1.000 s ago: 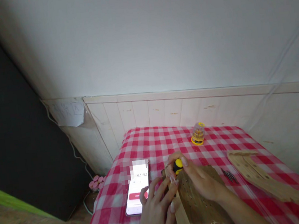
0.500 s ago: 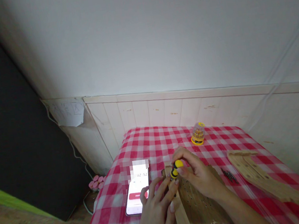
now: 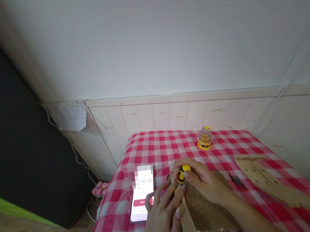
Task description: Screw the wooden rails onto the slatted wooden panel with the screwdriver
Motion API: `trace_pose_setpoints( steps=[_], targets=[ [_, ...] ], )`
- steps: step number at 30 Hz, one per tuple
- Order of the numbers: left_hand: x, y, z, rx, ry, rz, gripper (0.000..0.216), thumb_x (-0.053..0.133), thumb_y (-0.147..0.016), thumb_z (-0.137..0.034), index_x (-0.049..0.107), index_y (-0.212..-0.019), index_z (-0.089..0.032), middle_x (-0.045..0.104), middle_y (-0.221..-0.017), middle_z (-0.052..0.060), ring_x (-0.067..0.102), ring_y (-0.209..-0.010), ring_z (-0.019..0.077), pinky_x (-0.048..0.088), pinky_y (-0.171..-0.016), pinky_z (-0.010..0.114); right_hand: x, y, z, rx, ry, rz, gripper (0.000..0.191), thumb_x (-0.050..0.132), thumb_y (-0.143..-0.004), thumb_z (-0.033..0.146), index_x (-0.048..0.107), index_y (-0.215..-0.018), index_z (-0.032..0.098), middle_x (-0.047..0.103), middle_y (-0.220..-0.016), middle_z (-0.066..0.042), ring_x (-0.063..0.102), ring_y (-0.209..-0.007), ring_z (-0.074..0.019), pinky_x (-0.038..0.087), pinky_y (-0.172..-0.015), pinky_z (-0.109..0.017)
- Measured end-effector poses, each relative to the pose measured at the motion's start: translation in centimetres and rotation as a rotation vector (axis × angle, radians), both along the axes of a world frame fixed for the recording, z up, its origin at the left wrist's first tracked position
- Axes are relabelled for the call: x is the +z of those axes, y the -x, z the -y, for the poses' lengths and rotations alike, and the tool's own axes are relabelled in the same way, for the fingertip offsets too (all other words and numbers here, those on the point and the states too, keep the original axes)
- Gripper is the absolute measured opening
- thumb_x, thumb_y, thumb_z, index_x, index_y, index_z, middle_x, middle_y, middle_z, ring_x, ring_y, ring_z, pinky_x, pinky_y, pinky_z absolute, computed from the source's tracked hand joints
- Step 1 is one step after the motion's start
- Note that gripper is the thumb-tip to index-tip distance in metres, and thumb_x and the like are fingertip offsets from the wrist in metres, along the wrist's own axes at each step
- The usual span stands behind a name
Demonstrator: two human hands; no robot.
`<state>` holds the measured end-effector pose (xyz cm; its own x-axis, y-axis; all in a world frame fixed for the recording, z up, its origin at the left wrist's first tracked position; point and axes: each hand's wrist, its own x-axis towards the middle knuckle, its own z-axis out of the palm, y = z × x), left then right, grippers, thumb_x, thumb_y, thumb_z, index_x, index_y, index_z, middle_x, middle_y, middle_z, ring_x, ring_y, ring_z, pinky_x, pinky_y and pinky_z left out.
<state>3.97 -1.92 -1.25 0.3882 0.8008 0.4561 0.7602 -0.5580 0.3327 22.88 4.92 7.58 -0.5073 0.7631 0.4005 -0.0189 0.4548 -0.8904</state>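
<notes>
Head view: right hand (image 3: 204,181) clamped on a yellow screwdriver (image 3: 184,169) over a perforated wooden board (image 3: 206,211), left hand (image 3: 162,218) spread on a wooden strip (image 3: 187,221), likely bracing it.

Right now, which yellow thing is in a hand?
The yellow-and-black screwdriver, pinched by the right hand. The other yellow thing, the bit case, sits untouched farther back on the cloth.
</notes>
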Motion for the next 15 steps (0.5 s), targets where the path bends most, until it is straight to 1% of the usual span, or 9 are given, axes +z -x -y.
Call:
trace_pose_setpoints(
  steps=[2,3,6,8,10,12,15],
  targets=[
    [0.19,0.01,0.03,-0.005,0.008,-0.001,0.049,0.04,-0.11,-0.03,0.042,-0.159,-0.037,0.06,-0.152,0.003,0.052,-0.134,0.0312,0.044,-0.101,0.046,-0.07,-0.08,-0.11,-0.023,-0.015,0.008,0.043,0.052,-0.1,0.064,0.067,-0.112,0.026,0.07,-0.11,-0.01,0.066,-0.105,-0.0255,0.055,-0.089,-0.04],
    [0.26,0.01,0.04,-0.005,0.012,-0.002,0.049,0.04,-0.11,-0.03,0.042,-0.159,-0.037,0.06,-0.152,0.003,0.052,-0.134,0.0311,0.044,-0.101,0.046,-0.08,-0.1,-0.12,-0.01,-0.018,0.01,0.045,0.05,-0.1,0.065,0.067,-0.112,0.025,0.07,-0.109,-0.01,0.066,-0.104,-0.0257,0.055,-0.087,-0.04],
    [0.39,0.03,0.04,-0.004,0.018,-0.009,0.049,0.041,-0.11,-0.03,0.041,-0.159,-0.037,0.06,-0.152,0.002,0.049,-0.137,0.0315,0.043,-0.101,0.046,-0.03,-0.09,0.09,0.055,-0.008,0.034,0.048,0.041,-0.104,0.065,0.064,-0.11,0.024,0.066,-0.096,-0.007,0.064,-0.089,-0.0225,0.054,-0.08,-0.038],
    [0.45,0.04,0.05,-0.006,0.026,-0.015,0.049,0.041,-0.11,-0.03,0.041,-0.159,-0.037,0.06,-0.152,0.002,0.048,-0.139,0.0313,0.043,-0.101,0.045,0.05,-0.03,0.3,0.058,-0.014,0.05,0.047,0.035,-0.105,0.064,0.061,-0.105,0.024,0.062,-0.09,-0.005,0.059,-0.082,-0.0207,0.052,-0.08,-0.038],
    [0.46,0.04,0.05,-0.007,0.035,-0.019,0.048,0.04,-0.111,-0.03,0.042,-0.159,-0.037,0.06,-0.152,0.002,0.048,-0.139,0.0311,0.042,-0.101,0.045,0.11,0.01,0.46,0.055,-0.027,0.051,0.051,0.031,-0.104,0.067,0.059,-0.1,0.024,0.059,-0.09,-0.004,0.056,-0.082,-0.0209,0.05,-0.081,-0.038],
    [0.4,0.06,0.04,-0.007,0.042,-0.021,0.048,0.039,-0.111,-0.031,0.042,-0.159,-0.037,0.06,-0.152,0.002,0.047,-0.139,0.0311,0.042,-0.101,0.045,0.16,0.0,0.52,0.075,-0.033,0.041,0.056,0.026,-0.103,0.07,0.058,-0.1,0.025,0.058,-0.092,-0.004,0.055,-0.084,-0.0219,0.05,-0.082,-0.04],
    [0.15,0.09,0.02,-0.007,0.03,-0.019,0.047,0.038,-0.111,-0.031,0.044,-0.157,-0.037,0.06,-0.152,0.002,0.047,-0.139,0.0316,0.043,-0.101,0.047,0.26,-0.1,0.45,0.069,-0.04,0.048,0.054,0.023,-0.107,0.064,0.06,-0.107,0.025,0.061,-0.098,-0.006,0.058,-0.09,-0.0233,0.05,-0.089,-0.042]
  ],
)
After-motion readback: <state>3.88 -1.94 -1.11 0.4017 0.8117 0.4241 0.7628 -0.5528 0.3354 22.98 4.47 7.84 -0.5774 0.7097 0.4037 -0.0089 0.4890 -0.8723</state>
